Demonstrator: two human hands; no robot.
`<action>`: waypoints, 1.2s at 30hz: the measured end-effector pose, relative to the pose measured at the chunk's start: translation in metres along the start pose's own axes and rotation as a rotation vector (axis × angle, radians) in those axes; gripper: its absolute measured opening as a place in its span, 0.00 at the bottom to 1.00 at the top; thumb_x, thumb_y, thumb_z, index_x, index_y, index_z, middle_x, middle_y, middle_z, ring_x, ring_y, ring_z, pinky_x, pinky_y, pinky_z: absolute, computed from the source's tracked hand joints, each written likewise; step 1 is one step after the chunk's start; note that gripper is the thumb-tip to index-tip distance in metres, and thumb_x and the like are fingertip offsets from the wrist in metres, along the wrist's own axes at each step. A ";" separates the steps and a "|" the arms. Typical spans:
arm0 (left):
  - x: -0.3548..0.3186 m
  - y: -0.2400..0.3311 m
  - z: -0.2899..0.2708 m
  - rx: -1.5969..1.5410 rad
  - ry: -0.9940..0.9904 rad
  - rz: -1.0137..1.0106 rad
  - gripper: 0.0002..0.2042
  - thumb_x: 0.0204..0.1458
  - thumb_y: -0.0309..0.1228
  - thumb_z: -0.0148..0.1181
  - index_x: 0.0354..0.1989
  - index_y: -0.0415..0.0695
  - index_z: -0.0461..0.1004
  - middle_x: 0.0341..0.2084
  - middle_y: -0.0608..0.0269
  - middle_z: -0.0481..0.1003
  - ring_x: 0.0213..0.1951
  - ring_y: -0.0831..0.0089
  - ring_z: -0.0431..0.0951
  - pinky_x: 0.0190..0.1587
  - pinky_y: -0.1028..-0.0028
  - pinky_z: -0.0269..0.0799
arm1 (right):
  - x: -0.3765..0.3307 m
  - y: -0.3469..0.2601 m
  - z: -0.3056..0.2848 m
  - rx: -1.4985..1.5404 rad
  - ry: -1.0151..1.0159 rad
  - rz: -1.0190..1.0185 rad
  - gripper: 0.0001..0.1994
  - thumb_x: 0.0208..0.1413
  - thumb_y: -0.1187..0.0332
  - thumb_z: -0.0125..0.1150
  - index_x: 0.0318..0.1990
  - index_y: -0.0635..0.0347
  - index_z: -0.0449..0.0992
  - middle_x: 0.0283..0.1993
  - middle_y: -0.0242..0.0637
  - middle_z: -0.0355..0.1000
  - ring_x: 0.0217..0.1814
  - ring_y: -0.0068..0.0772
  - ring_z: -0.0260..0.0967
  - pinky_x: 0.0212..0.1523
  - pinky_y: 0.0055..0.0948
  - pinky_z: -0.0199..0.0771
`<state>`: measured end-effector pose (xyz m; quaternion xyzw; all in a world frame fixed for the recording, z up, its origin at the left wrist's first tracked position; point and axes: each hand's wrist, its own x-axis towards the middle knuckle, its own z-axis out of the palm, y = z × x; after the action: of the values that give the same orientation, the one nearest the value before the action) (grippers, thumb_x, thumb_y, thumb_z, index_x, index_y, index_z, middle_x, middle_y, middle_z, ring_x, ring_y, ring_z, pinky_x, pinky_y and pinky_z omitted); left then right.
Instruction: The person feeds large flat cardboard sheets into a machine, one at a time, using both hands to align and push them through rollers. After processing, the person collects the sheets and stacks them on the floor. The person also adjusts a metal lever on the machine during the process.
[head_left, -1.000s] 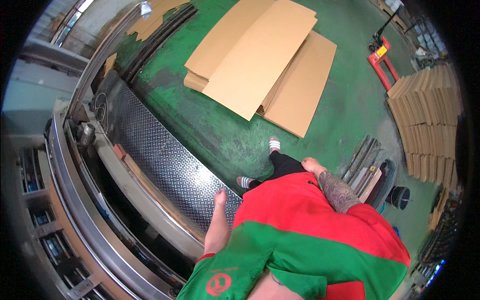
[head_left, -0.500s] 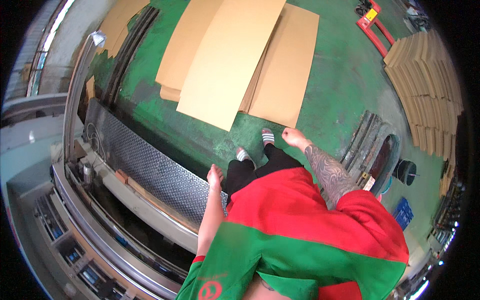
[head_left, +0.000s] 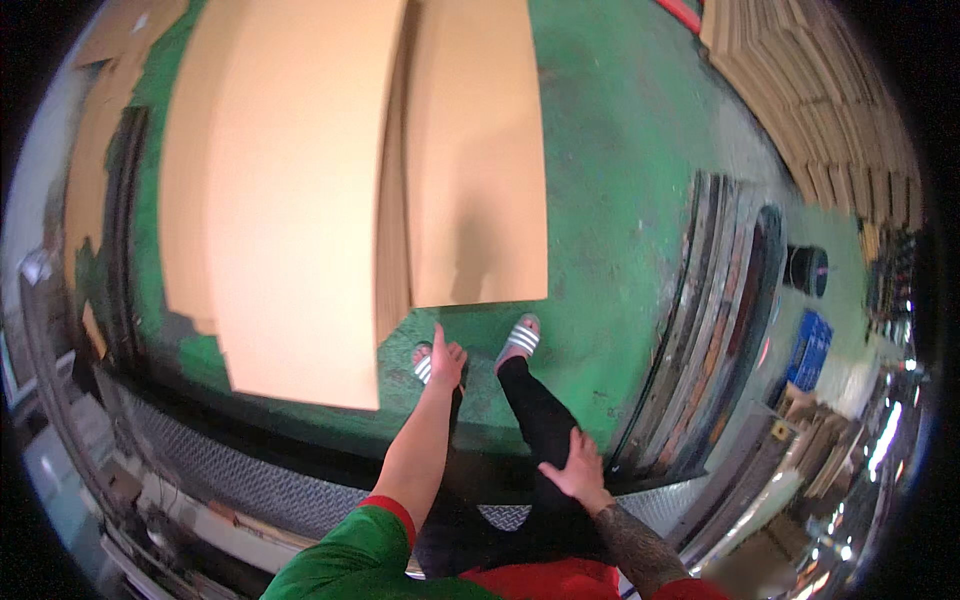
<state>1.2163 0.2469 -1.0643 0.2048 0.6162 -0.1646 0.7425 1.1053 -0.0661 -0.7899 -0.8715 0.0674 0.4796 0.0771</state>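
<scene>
My left hand [head_left: 446,358] reaches forward over my left foot, just short of the near edges of the cardboard. Its thumb points up and its fingers are apart with nothing in them. My right hand [head_left: 577,468] rests on my right leg with spread fingers. Ahead lie two stacks of flat cardboard sheets: the taller, pale left stack [head_left: 300,220] and the lower right stack [head_left: 478,190], which has a shadow across it. A narrow dark gap runs between them.
Long dark bars [head_left: 700,330] lie on the green floor at right, beside a blue crate [head_left: 809,350] and a black bucket [head_left: 806,270]. Piled folded cardboard [head_left: 800,90] stands far right. A diamond-plate step [head_left: 240,465] and machine frame are at left.
My view has turned, and the cardboard stacks now appear larger and closer. My left hand has opened and reached forward; my right hand has gone from a closed fist to open on my leg.
</scene>
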 end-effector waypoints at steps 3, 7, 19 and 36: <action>0.120 -0.028 0.006 -0.062 -0.005 0.059 0.68 0.49 0.74 0.67 0.84 0.47 0.30 0.78 0.39 0.48 0.81 0.48 0.45 0.81 0.47 0.39 | 0.028 0.016 -0.004 0.337 0.240 0.024 0.54 0.53 0.46 0.78 0.80 0.62 0.52 0.80 0.59 0.51 0.81 0.64 0.52 0.75 0.56 0.62; 0.219 -0.043 0.030 -0.223 -0.024 0.138 0.48 0.58 0.73 0.58 0.80 0.55 0.56 0.70 0.64 0.66 0.73 0.64 0.61 0.79 0.49 0.45 | 0.044 0.020 -0.006 0.227 0.240 0.106 0.51 0.51 0.56 0.79 0.79 0.62 0.55 0.80 0.57 0.51 0.80 0.64 0.53 0.76 0.56 0.60; 0.176 -0.056 0.070 -0.242 -0.135 0.281 0.28 0.64 0.46 0.70 0.68 0.48 0.72 0.61 0.66 0.78 0.60 0.70 0.79 0.58 0.69 0.77 | 0.038 0.034 -0.005 0.246 0.260 0.007 0.50 0.52 0.57 0.79 0.77 0.65 0.56 0.77 0.62 0.56 0.77 0.67 0.58 0.74 0.54 0.65; -0.323 -0.029 0.198 -0.228 -0.018 0.406 0.33 0.58 0.42 0.75 0.69 0.48 0.66 0.65 0.60 0.72 0.62 0.61 0.74 0.58 0.55 0.74 | -0.007 0.076 -0.064 0.759 0.717 0.005 0.19 0.75 0.60 0.51 0.56 0.69 0.76 0.55 0.56 0.76 0.61 0.56 0.74 0.65 0.46 0.71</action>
<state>1.3096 0.1194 -0.7191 0.2381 0.5703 0.0570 0.7841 1.1400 -0.1534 -0.7555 -0.8916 0.2608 0.0928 0.3584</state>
